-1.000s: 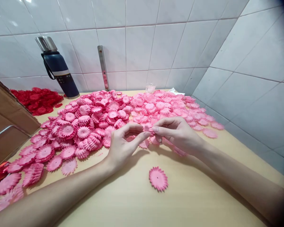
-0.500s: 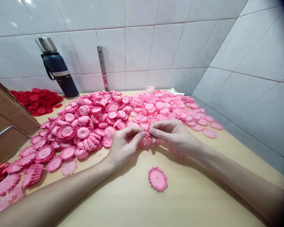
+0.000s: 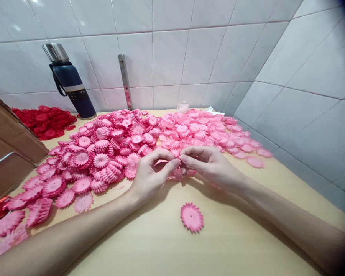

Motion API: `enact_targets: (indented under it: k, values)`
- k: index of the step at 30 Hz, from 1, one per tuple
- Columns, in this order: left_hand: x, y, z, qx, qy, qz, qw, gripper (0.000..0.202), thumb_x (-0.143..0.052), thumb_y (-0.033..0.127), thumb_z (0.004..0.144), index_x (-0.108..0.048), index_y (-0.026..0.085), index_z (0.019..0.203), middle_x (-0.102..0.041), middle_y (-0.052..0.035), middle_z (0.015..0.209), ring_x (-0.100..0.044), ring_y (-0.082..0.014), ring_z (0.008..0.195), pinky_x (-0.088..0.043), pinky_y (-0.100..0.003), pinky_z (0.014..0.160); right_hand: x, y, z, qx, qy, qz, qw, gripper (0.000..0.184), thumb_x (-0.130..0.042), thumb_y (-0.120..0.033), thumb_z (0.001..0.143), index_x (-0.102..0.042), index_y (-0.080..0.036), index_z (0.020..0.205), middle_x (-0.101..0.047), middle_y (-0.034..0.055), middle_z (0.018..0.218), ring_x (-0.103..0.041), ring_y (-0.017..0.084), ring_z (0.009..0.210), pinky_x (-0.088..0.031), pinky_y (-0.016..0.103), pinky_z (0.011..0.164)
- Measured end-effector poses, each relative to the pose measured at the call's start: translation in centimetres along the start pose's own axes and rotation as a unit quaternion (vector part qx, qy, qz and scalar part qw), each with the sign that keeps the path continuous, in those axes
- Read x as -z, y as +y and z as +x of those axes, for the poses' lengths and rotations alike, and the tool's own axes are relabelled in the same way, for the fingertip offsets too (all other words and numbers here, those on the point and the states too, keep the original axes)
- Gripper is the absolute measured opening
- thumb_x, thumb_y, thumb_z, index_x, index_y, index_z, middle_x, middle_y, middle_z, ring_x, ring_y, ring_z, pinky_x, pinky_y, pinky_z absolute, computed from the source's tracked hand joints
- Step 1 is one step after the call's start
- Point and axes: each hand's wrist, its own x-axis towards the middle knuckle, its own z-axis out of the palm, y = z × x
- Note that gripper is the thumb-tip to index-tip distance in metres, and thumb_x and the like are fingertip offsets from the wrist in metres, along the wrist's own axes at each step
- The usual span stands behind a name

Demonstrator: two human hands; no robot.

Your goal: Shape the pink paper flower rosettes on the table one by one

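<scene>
My left hand (image 3: 149,176) and my right hand (image 3: 209,165) meet fingertip to fingertip over the table, both pinched on a small stack of pink scalloped flower discs (image 3: 176,174). The stack is mostly hidden by the fingers. One single pink flower disc (image 3: 192,217) lies flat on the wooden table (image 3: 166,245) just in front of my hands. Behind my hands spreads a large pile of pink flower discs (image 3: 138,142), darker pink on the left, paler on the right.
A dark blue flask with a steel cap (image 3: 70,84) stands at the back left against the tiled wall. Beside it lies a heap of red flower discs (image 3: 44,122). A brown cardboard box (image 3: 8,149) sits at the left edge. A small clear cup (image 3: 183,106) stands by the wall.
Both hands have lowered slightly toward the table, keeping their pinch on the pink discs. The single disc in front has stayed put.
</scene>
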Motion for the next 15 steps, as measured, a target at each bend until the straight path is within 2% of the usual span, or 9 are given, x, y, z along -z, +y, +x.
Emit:
enact_targets:
  k: [5, 8, 13, 15]
  values:
    - [0.18, -0.21, 0.17, -0.015, 0.0, -0.006, 1.0, 0.011, -0.066, 0.022, 0.077, -0.063, 0.012, 0.075, -0.062, -0.0057, 0.086, -0.06, -0.0147, 0.08, -0.051, -0.025, 0.071, -0.23, -0.01, -0.05, 0.02, 0.016, -0.028, 0.999, 0.021, -0.077, -0.031, 0.069, -0.067, -0.018, 0.083, -0.068, 0.0016, 0.075, -0.065, 0.014, 0.068, -0.054, 0.026, 0.063]
    - [0.2, -0.09, 0.22, -0.013, 0.002, -0.001, 1.0, 0.011, -0.065, 0.022, 0.078, -0.062, 0.012, 0.075, -0.062, -0.0057, 0.086, -0.059, -0.0147, 0.081, -0.049, -0.024, 0.073, -0.17, 0.04, 0.04, 0.025, 0.025, -0.027, 0.999, 0.02, -0.076, -0.032, 0.07, -0.068, -0.018, 0.082, -0.068, 0.0014, 0.074, -0.065, 0.014, 0.067, -0.054, 0.027, 0.064]
    - [0.2, -0.11, 0.26, 0.009, 0.001, -0.004, 1.0, 0.015, -0.06, 0.026, 0.082, -0.061, 0.013, 0.075, -0.061, -0.0039, 0.084, -0.056, -0.0121, 0.074, -0.046, -0.022, 0.068, -0.09, -0.18, 0.2, 0.015, 0.043, -0.024, 0.999, 0.02, -0.078, -0.031, 0.068, -0.07, -0.018, 0.081, -0.069, 0.0018, 0.073, -0.064, 0.015, 0.064, -0.055, 0.03, 0.063]
    - [0.26, -0.15, 0.27, 0.007, -0.001, 0.0, 1.0, 0.016, -0.059, 0.027, 0.083, -0.061, 0.013, 0.075, -0.06, -0.0038, 0.083, -0.056, -0.0126, 0.077, -0.046, -0.023, 0.072, -0.08, -0.27, 0.22, 0.016, 0.057, -0.027, 0.998, 0.02, -0.079, -0.028, 0.066, -0.07, -0.018, 0.08, -0.069, 0.0017, 0.074, -0.064, 0.014, 0.064, -0.054, 0.028, 0.063]
